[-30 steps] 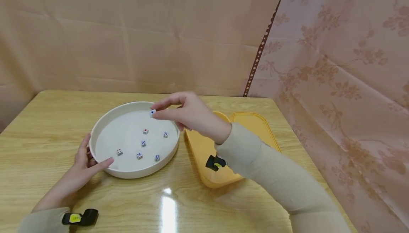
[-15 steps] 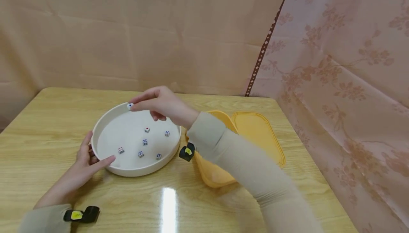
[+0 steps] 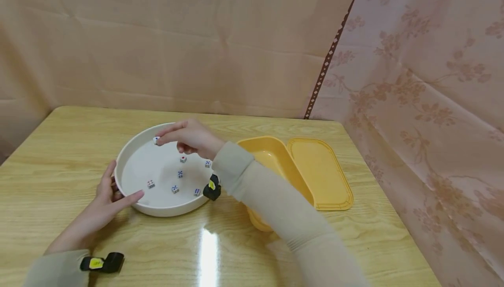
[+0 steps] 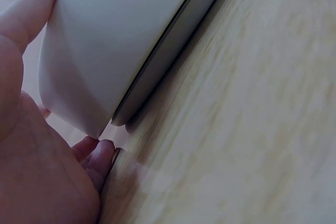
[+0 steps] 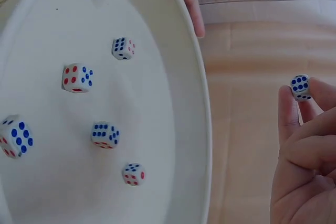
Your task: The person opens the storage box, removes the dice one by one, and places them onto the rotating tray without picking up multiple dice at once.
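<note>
A white round tray (image 3: 131,166) with a raised rim stands on the table, several white dice (image 3: 175,189) with red and blue pips scattered in it. My left hand (image 3: 108,197) grips the tray's left side, thumb over the rim and fingers against the outer wall. In the left wrist view, fingertips (image 4: 100,158) lie under the tray's edge. My right hand (image 3: 197,139) pinches one die (image 3: 156,140) between thumb and fingertips, above the far part of the tray. The right wrist view shows six blue pips on one face of this held die (image 5: 301,86).
Right of the tray is an open yellow box (image 3: 293,175), partly hidden by the right sleeve (image 3: 271,190). A yellow lid (image 3: 320,173) lies beside it. Cloth curtains (image 3: 189,46) hang behind the wooden table (image 3: 169,252) and along its right side.
My right hand, pinching the die, has moved left across the tray and then lower toward it. More of the yellow box shows now. My left hand keeps its grip on the rim.
</note>
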A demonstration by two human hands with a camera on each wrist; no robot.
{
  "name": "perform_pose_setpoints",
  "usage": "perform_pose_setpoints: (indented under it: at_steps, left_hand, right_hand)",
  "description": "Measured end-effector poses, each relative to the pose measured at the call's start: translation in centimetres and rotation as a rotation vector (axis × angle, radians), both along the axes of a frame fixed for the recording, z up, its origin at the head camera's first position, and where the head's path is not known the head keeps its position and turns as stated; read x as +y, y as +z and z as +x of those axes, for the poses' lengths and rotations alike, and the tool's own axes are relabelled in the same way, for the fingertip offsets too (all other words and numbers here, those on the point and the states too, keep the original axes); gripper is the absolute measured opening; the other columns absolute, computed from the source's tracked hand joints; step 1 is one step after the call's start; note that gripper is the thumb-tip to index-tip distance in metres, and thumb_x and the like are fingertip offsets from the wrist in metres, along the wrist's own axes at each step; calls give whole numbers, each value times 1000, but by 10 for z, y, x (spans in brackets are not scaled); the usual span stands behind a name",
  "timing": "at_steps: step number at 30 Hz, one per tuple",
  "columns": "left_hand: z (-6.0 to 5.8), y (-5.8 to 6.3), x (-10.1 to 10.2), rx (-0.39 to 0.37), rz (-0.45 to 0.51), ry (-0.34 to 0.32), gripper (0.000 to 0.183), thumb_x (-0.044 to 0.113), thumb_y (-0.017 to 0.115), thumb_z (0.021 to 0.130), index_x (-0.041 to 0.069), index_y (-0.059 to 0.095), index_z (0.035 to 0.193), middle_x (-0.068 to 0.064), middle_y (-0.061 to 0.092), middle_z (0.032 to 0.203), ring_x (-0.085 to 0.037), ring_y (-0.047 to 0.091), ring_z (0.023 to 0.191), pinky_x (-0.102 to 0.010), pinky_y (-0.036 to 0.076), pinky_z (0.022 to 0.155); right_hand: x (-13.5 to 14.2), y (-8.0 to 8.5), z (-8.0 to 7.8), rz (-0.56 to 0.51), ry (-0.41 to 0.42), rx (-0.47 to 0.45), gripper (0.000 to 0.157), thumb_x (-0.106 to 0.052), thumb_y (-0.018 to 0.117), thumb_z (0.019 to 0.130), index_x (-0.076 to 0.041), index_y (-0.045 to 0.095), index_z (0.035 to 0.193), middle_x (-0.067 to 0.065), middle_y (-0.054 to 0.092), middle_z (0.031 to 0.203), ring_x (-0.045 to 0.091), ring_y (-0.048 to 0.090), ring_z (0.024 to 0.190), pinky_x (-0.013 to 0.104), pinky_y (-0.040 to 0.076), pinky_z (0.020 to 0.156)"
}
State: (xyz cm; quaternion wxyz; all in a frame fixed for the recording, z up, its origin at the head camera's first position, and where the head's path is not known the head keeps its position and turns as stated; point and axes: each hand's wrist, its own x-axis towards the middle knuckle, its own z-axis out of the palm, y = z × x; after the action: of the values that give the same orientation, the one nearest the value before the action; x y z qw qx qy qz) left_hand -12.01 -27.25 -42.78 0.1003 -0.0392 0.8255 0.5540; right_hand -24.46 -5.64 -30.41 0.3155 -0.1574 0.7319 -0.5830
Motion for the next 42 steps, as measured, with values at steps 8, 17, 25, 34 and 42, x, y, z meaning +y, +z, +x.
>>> perform_pose_setpoints:
  at_steps: [8,17,25,34,42]
  left_hand:
    - [-1,0,2,23,-4,1,111,36,59,99,15,-38,148,-37,1,157,-46,25,137,0,36,77]
    - [-1,1,2,27,-26,-5,111,37,60,99,14,-37,148,-38,7,156,-46,28,137,0,38,78]
    - [-3,-1,3,46,-15,-2,111,34,61,99,13,-36,149,-38,10,155,-43,31,133,2,36,78]
    - [-4,0,5,52,-26,-17,111,35,61,99,12,-35,149,-38,9,155,-44,28,134,1,36,77]
    - [-4,0,4,50,-25,-17,110,34,60,99,13,-36,149,-39,7,156,-45,28,135,1,36,78]
  right_hand:
    - [-6,-15,-5,47,7,-54,24,-11,75,88,-4,75,111,-1,65,68,10,40,45,19,31,45]
    - [-17,-31,-7,83,45,-32,25,-7,75,87,1,74,111,-2,71,74,9,40,43,19,28,42]
    - [-22,-43,-8,157,52,-20,21,-6,74,87,-1,76,107,0,74,79,10,41,43,19,28,42]
    - [-18,-58,-8,287,-29,75,13,-9,74,88,-5,78,100,6,76,85,9,43,42,18,28,41]
    - [-16,-57,-5,340,-117,91,16,-8,72,88,-6,76,104,3,75,85,10,48,45,18,32,43]
